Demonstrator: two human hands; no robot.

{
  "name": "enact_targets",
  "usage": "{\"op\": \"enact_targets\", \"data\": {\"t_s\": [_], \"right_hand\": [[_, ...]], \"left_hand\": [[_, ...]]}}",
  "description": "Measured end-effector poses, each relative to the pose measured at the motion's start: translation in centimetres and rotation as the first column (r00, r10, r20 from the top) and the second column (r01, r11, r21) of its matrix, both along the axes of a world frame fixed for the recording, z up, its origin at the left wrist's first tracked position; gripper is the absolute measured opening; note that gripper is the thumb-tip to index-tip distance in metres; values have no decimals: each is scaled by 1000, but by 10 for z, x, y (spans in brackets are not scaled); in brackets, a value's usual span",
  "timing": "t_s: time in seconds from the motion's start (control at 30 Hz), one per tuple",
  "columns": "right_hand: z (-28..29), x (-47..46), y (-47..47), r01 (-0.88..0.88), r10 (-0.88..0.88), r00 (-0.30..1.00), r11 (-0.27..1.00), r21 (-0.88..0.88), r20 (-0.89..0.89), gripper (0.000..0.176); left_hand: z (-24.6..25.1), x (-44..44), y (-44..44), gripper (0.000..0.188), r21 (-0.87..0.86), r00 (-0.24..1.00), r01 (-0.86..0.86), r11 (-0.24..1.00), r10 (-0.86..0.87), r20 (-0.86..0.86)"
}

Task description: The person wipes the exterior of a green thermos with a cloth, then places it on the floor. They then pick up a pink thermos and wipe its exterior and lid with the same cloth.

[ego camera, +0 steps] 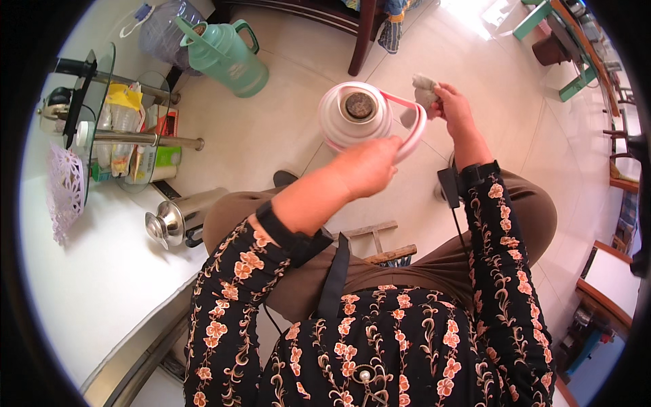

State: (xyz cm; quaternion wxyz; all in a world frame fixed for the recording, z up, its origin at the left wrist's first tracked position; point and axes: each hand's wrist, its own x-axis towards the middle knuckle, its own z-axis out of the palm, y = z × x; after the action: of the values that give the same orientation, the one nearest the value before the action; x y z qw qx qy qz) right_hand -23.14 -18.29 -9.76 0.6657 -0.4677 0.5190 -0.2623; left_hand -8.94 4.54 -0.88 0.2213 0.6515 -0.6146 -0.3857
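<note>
A white thermos flask with pink trim stands on the tiled floor in front of me, seen from above. A dark, worn cork stopper sits in its mouth. My left hand is closed around the flask's curved pink-and-white handle, on the side nearest me. To the right of the flask, my right hand pinches a crumpled grey cloth. Part of the cloth hangs behind the handle, and my left hand hides the flask's lower edge.
A green thermos flask and a large clear plastic bottle stand at the upper left. Glass shelves with packages and a steel jug are at my left. A dark wooden furniture leg rises ahead; a green-legged stool stands far right.
</note>
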Motion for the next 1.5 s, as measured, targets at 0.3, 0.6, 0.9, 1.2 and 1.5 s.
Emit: {"op": "enact_targets", "data": {"t_s": [0.3,0.6,0.9,1.2,1.5], "right_hand": [[-40,11,69,-98,95,995,986,133,23,26],[-73,13,89,-126,93,986,960,249,142,23],[-54,15,65,-188,-15,874,912,365,486,28],[-189,36,118,26,-85,988,916,401,132,51],[-229,15,111,-145,104,989,851,505,108,51]], "left_hand": [[24,71,-12,29,129,910,-329,935,351,-222],[25,91,-27,44,-17,884,-464,886,464,52],[29,76,-45,73,-81,893,-410,908,418,165],[17,83,-56,38,-16,816,-578,816,578,12],[13,86,-60,47,17,765,-644,765,644,30]]}}
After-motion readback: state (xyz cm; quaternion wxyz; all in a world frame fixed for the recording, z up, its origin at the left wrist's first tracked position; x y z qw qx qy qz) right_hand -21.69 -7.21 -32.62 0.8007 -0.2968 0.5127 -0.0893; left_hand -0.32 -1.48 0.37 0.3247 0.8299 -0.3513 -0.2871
